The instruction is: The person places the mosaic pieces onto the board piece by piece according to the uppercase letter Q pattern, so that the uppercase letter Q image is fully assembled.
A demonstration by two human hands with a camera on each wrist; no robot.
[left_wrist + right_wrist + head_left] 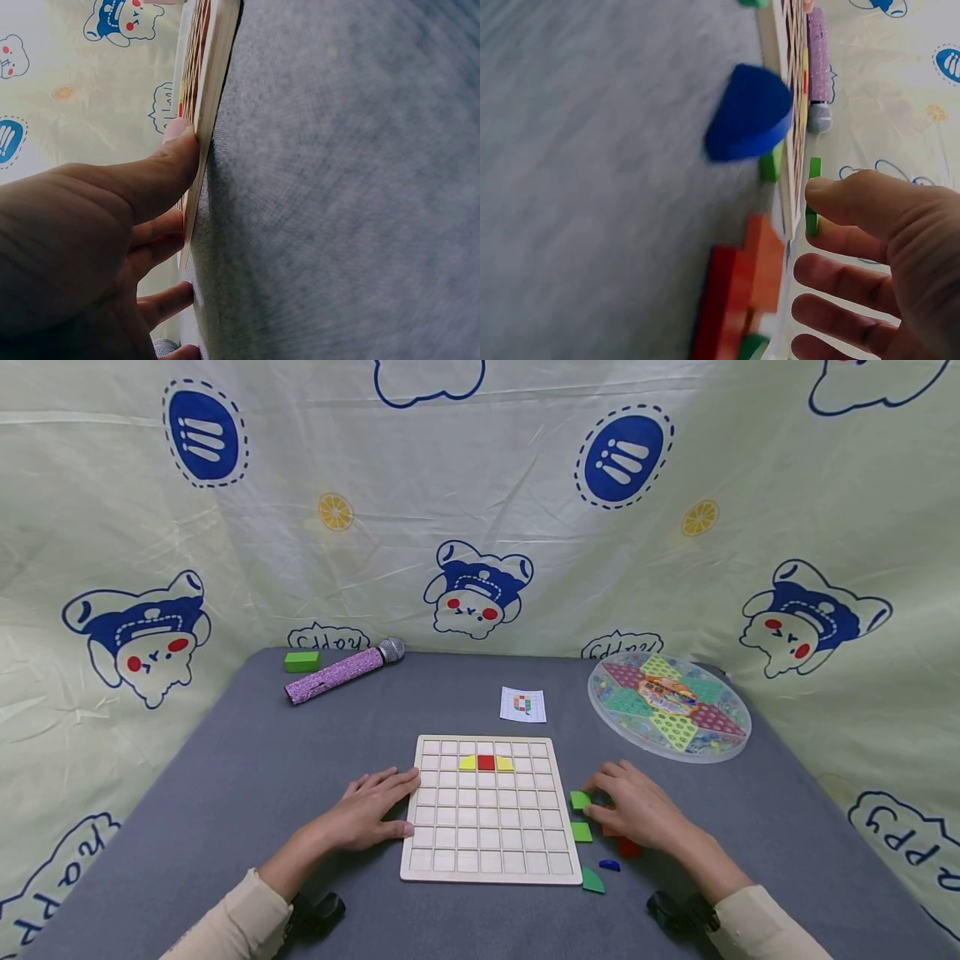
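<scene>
A wooden grid board (487, 881) lies on the table, holding a red square (486, 762) between two yellow pieces (467, 763) in an upper row. My left hand (367, 810) rests at its left edge, thumb and fairly straight fingers against the rim. Beyond the board's right edge, my right hand (637, 802) pinches a light green block (812, 217) between thumb and index finger. Below that hand lie a second light green block (581, 832), a blue half-round block (750, 112) and a dark green quarter-round (592, 881). Red (721, 300) and orange (765, 262) blocks are partly under the hand.
A small pattern card (523, 705) lies behind the board. Farther back are a purple glittery microphone (337, 677) and a green block (302, 662) on the left. On the right sits a round, colourful game board (622, 727). A printed cloth hangs behind the table.
</scene>
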